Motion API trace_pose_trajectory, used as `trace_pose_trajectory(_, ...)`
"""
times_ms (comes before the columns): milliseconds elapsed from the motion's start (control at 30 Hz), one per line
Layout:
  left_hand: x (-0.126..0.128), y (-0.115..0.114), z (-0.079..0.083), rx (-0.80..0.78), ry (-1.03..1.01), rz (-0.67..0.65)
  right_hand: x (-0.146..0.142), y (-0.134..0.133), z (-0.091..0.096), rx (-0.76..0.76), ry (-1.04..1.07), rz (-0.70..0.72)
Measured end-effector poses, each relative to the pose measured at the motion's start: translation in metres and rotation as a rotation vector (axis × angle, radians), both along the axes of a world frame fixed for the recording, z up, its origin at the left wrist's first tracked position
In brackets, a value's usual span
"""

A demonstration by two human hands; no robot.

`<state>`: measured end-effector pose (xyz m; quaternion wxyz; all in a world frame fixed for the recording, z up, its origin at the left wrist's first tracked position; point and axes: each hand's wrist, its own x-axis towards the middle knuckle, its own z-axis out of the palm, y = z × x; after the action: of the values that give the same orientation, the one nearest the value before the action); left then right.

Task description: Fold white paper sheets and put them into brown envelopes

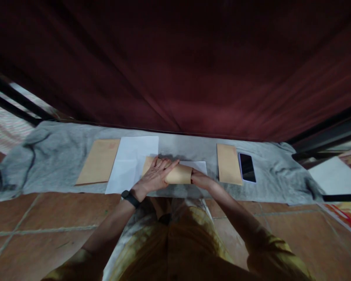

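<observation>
Lower centre: left hand (158,174) flat on envelope (179,175), unclamped. Right hand (195,176) mostly hidden at envelope's right end; can't tell its grip.

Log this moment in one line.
left hand: palm-down on middle kraft envelope | right hand: at envelope's right end, fingers hidden | nearby: white paper, smartphone

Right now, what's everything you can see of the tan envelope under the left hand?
The tan envelope looks plain and papery, its right end bulging. It lies crosswise over gray cloth, its left end overlapping a white sheet. The left hand spreads on it; the right hand, mostly hidden, reaches inside or under its right end.
</observation>
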<state>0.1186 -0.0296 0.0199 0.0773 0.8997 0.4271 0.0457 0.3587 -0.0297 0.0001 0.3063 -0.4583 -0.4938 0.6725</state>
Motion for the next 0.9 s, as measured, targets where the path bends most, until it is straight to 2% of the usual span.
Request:
trace_pose_trajectory(100,-0.012,-0.001,-0.001,-0.010,-0.030,0.055,0.023,-0.006,-0.005,-0.041,0.106,-0.048)
trace_pose_trajectory(167,-0.022,-0.002,-0.006,-0.025,-0.050,0.096,0.045,-0.011,-0.010,-0.018,0.110,-0.176)
trace_pose_trajectory(233,-0.030,-0.003,-0.011,-0.040,-0.061,0.130,0.065,-0.015,-0.018,0.070,-0.049,-0.346)
trace_pose_trajectory(333,-0.036,-0.004,-0.019,-0.048,-0.070,0.165,0.083,-0.019,-0.034,0.279,-0.479,-0.546)
trace_pose_trajectory(433,-0.036,-0.001,-0.021,-0.045,-0.082,0.175,0.083,-0.021,-0.048,0.392,-0.797,-0.532)
trace_pose_trajectory(567,-0.034,0.001,-0.016,-0.002,-0.124,0.158,0.067,-0.020,-0.058,0.402,-1.017,-0.453)
trace_pose_trajectory(733,-0.033,-0.005,-0.009,0.091,-0.175,0.184,0.056,-0.013,-0.064,0.433,-1.074,-0.462)
trace_pose_trajectory(900,-0.036,-0.014,-0.011,0.202,-0.215,0.234,0.058,-0.005,-0.064,0.339,-1.037,-0.479)
